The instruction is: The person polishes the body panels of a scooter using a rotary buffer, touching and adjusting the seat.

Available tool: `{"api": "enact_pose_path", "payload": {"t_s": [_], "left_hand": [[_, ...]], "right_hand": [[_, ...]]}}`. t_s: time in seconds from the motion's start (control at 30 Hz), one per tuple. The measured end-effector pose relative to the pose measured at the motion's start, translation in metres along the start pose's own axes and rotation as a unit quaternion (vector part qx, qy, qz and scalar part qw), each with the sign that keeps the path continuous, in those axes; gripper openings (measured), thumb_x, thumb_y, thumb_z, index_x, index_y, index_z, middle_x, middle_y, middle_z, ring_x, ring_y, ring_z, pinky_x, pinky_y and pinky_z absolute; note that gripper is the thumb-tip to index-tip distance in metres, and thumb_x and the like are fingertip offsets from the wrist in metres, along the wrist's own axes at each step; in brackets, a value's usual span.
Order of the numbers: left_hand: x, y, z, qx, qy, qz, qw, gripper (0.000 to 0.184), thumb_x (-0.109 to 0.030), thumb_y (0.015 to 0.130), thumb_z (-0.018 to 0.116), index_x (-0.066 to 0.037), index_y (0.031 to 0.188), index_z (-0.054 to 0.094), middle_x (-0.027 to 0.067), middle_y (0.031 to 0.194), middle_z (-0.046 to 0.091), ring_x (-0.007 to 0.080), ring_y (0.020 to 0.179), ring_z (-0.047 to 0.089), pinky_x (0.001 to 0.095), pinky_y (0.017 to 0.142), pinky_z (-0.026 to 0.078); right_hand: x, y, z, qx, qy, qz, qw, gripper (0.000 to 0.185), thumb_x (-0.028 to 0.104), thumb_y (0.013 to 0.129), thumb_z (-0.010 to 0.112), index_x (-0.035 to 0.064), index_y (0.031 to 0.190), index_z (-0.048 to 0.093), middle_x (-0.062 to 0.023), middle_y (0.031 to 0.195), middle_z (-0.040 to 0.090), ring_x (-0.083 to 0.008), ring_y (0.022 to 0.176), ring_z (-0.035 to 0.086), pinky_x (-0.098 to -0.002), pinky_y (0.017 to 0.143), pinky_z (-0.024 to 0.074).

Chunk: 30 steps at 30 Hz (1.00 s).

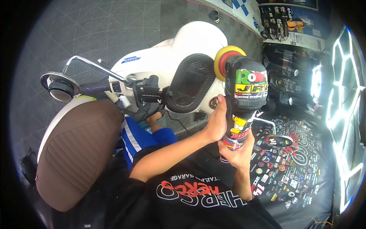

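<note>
A black, sticker-covered polisher (249, 100) is held in both of my hands, with its yellow pad (238, 49) and red backing plate against or very close to the white body of a scooter (200, 34). My left hand (217, 121) presses around the side of the tool just below its head, thumb pointing up. Lower down, my right hand (239, 150) wraps around the handle. Left of the pad lies a dark carbon-patterned panel (192, 82) on the scooter. Whether the pad is spinning cannot be told.
The scooter's brown seat (82, 152), round mirror (61, 89) and phone holder (152, 93) are at left. A second mirror (278, 140) stands right of my hands. A black sticker-covered sheet (289, 171) hangs at right, near bright light tubes (349, 61). A cable (177, 120) runs below the scooter.
</note>
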<state>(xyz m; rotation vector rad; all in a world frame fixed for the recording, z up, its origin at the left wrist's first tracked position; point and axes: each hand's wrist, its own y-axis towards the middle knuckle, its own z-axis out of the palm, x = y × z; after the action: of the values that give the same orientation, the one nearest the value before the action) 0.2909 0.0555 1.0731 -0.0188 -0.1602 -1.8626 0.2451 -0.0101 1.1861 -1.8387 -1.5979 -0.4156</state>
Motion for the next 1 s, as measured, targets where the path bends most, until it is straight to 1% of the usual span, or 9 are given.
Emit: {"api": "enact_pose_path", "payload": {"t_s": [0.17,0.33,0.57,0.67,0.77,0.83,0.93,0.97,1.0], "left_hand": [[0.017,-0.015,-0.004,0.001,0.0,-0.037,0.999,0.086,-0.069,0.101,0.013,-0.002,0.14,0.049,0.0122,0.126,0.064,0.0187,0.112,0.064,0.0351,0.101,0.05],[0.033,-0.027,-0.009,0.011,0.0,-0.034,0.999,0.09,-0.071,0.099,0.009,-0.001,0.138,0.049,0.0141,0.122,0.065,0.0203,0.108,0.066,0.0362,0.098,0.053],[0.049,-0.045,-0.018,0.022,-0.023,-0.018,0.999,0.094,-0.073,0.097,0.004,-0.002,0.138,0.049,0.0143,0.122,0.065,0.0209,0.108,0.066,0.0366,0.099,0.052],[0.054,-0.052,-0.007,-0.012,-0.064,-0.008,0.998,0.094,-0.074,0.096,0.005,-0.002,0.139,0.047,0.014,0.123,0.064,0.0213,0.109,0.065,0.0371,0.1,0.051],[0.049,-0.047,-0.014,0.015,-0.089,-0.019,0.996,0.093,-0.074,0.097,0.006,-0.002,0.141,0.045,0.014,0.124,0.063,0.0213,0.109,0.065,0.0371,0.1,0.051],[0.048,-0.044,-0.009,-0.008,-0.096,-0.012,0.995,0.093,-0.074,0.097,0.005,-0.002,0.139,0.047,0.0139,0.121,0.064,0.0213,0.108,0.065,0.0372,0.099,0.052],[0.048,-0.047,-0.004,-0.021,-0.041,-0.013,0.999,0.105,-0.083,0.089,0.005,0.001,0.129,0.052,0.0167,0.108,0.066,0.025,0.098,0.067,0.0404,0.094,0.053],[0.045,-0.05,-0.004,-0.036,-0.009,-0.015,0.999,0.111,-0.088,0.085,0.004,0.003,0.125,0.054,0.0181,0.102,0.067,0.0268,0.093,0.068,0.042,0.091,0.054],[0.044,-0.053,-0.001,-0.029,-0.022,-0.002,0.999,0.111,-0.088,0.085,0.004,0.003,0.125,0.054,0.0184,0.105,0.067,0.027,0.097,0.067,0.0422,0.092,0.054]], "right_hand": [[-0.018,-0.02,-0.003,-0.015,-0.015,-0.005,1.0,0.078,0.006,0.065,0.082,-0.0091,0.132,0.044,-0.0134,0.097,0.07,-0.0152,0.083,0.068,-0.0308,0.077,0.056],[-0.028,-0.034,-0.008,-0.009,-0.042,-0.019,0.999,0.085,0.007,0.065,0.082,-0.0115,0.136,0.04,-0.0163,0.1,0.071,-0.0182,0.085,0.071,-0.0313,0.079,0.0563],[-0.026,-0.041,-0.015,0.021,-0.092,-0.045,0.994,0.082,0.01,0.064,0.083,-0.0118,0.132,0.043,-0.0199,0.098,0.072,-0.0273,0.088,0.075,-0.0341,0.081,0.0572],[-0.023,-0.05,-0.018,0.047,-0.137,-0.04,0.989,0.084,0.01,0.064,0.083,-0.0117,0.134,0.042,-0.0197,0.098,0.072,-0.0279,0.089,0.075,-0.0341,0.083,0.0569],[-0.017,-0.044,-0.009,0.028,-0.138,-0.019,0.99,0.098,0.008,0.064,0.082,-0.0121,0.146,0.031,-0.0202,0.102,0.072,-0.0237,0.09,0.074,-0.0329,0.087,0.0558],[-0.014,-0.044,-0.009,0.02,-0.132,-0.003,0.991,0.105,0.007,0.064,0.081,-0.0114,0.151,0.025,-0.0203,0.104,0.072,-0.0207,0.091,0.073,-0.0319,0.086,0.0557],[-0.01,-0.049,-0.014,0.03,-0.133,0.01,0.991,0.107,0.008,0.064,0.081,-0.0109,0.152,0.024,-0.0196,0.103,0.072,-0.0214,0.091,0.073,-0.0321,0.085,0.0562],[-0.01,-0.05,-0.011,0.022,-0.145,0.019,0.989,0.096,0.01,0.064,0.082,-0.0101,0.146,0.035,-0.0193,0.1,0.073,-0.0247,0.089,0.075,-0.0335,0.082,0.057],[-0.006,-0.052,-0.013,0.032,-0.171,0.027,0.984,0.091,0.011,0.064,0.082,-0.009,0.141,0.039,-0.0197,0.098,0.073,-0.0263,0.089,0.075,-0.0342,0.081,0.0573]]}}
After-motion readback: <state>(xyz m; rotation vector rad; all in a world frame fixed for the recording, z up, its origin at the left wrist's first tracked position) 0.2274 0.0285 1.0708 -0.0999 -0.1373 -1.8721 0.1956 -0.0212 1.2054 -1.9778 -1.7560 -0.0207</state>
